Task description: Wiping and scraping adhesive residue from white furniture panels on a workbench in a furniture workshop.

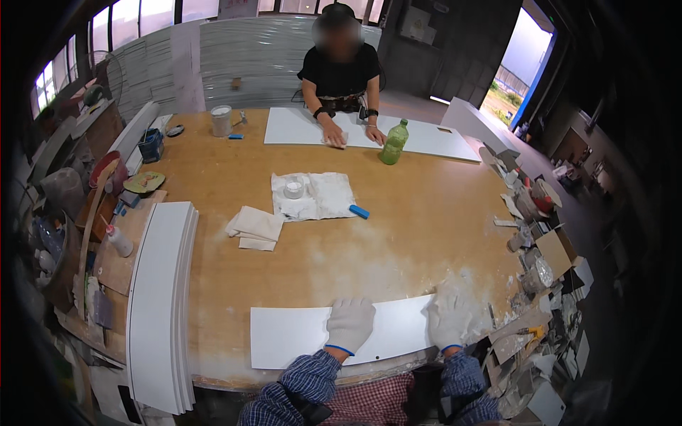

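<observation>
A long white panel (291,334) with a small dark hole near its front edge lies along the near side of the table. My left hand (350,324), in a pale knitted glove, rests across its middle, fingers bent over the far edge. At the panel's right end, my right hand (452,317) wears the same kind of glove and grips the end, thumb side toward the panel. Its fingertips blend into the white dust, and anything under the palm is hidden. Beyond the panel lie folded beige cloths (257,227).
A stack of white panels (160,298) stands left. Mid-table are a stained paper sheet (330,195), a small tub (293,189) and a blue block (359,211). Across, a person (341,67) works at another panel (291,128) beside a green bottle (394,144). Clutter (536,273) lines the right edge.
</observation>
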`<action>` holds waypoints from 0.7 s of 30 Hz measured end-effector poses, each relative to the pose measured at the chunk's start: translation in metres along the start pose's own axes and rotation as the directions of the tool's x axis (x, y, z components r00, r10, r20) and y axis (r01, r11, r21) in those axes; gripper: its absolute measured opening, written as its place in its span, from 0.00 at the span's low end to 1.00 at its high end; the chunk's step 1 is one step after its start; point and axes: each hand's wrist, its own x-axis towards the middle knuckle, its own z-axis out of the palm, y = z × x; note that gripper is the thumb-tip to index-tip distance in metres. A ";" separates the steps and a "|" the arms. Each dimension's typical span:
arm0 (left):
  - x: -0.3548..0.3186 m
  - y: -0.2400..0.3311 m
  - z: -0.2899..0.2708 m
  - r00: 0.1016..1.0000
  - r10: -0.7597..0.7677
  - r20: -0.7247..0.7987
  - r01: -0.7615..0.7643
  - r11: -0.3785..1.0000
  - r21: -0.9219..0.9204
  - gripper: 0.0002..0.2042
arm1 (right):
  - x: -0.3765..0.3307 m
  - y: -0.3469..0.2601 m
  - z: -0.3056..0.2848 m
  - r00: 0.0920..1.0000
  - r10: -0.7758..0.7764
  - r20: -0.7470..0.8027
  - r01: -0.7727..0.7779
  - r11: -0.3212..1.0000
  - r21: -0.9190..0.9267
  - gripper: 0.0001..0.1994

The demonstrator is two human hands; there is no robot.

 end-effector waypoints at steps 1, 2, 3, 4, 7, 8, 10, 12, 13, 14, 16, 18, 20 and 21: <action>0.002 -0.001 0.002 1.000 -0.010 -0.011 0.010 1.000 0.005 0.07 | -0.003 -0.018 -0.002 0.996 0.033 0.078 -0.037 0.998 0.047 0.27; 0.000 -0.003 0.002 0.999 -0.022 0.029 0.022 1.000 0.000 0.07 | -0.011 -0.042 -0.016 0.997 0.021 0.080 -0.025 0.998 0.052 0.27; -0.004 -0.005 0.001 0.997 -0.031 0.074 0.031 1.000 -0.004 0.08 | -0.021 -0.067 -0.035 0.974 -0.227 0.002 0.226 0.970 0.086 0.28; -0.004 -0.005 0.001 0.997 -0.028 0.074 0.028 1.000 0.001 0.08 | -0.024 -0.079 -0.045 0.889 -0.449 -0.089 0.457 0.885 0.095 0.28; -0.004 -0.004 0.000 0.997 -0.007 0.073 0.008 1.000 -0.007 0.08 | -0.006 -0.061 -0.039 0.849 -0.518 0.105 0.505 0.853 0.131 0.31; -0.001 -0.002 0.003 0.999 0.005 0.034 -0.005 1.000 -0.007 0.08 | -0.003 -0.033 -0.023 0.880 -0.474 0.021 0.473 0.880 0.048 0.28; -0.004 -0.004 -0.001 1.000 0.001 0.010 -0.001 1.000 0.004 0.08 | 0.005 -0.022 -0.035 0.997 -0.071 0.011 0.069 0.984 0.164 0.28; 0.004 0.003 -0.002 0.983 -0.050 0.179 0.037 0.996 0.076 0.09 | 0.013 -0.024 -0.019 0.998 0.021 0.057 -0.025 0.997 0.070 0.28; 0.005 0.005 0.000 0.982 -0.042 0.183 0.030 0.997 0.069 0.09 | 0.014 -0.027 -0.012 0.991 0.101 0.090 -0.099 0.995 -0.025 0.28; 0.005 0.005 0.003 0.984 -0.037 0.172 0.029 0.998 0.047 0.08 | 0.010 -0.044 -0.013 0.998 -0.052 0.024 0.052 0.998 -0.033 0.27; 0.001 -0.004 0.007 0.987 -0.047 0.152 0.039 0.998 0.054 0.07 | 0.002 -0.095 -0.013 0.974 -0.220 -0.052 0.219 0.975 -0.027 0.25; -0.007 -0.010 0.010 0.999 0.020 -0.041 -0.018 0.999 0.050 0.07 | -0.015 -0.125 -0.025 0.837 -0.492 -0.238 0.537 0.823 0.186 0.22; -0.004 -0.005 0.004 1.000 0.002 0.019 -0.002 1.000 0.008 0.08 | -0.005 -0.102 -0.031 0.896 -0.441 -0.046 0.440 0.873 0.210 0.25; -0.002 -0.003 -0.002 0.996 -0.024 0.084 0.027 0.999 -0.040 0.10 | 0.001 -0.083 -0.034 0.912 -0.378 0.160 0.343 0.915 0.213 0.28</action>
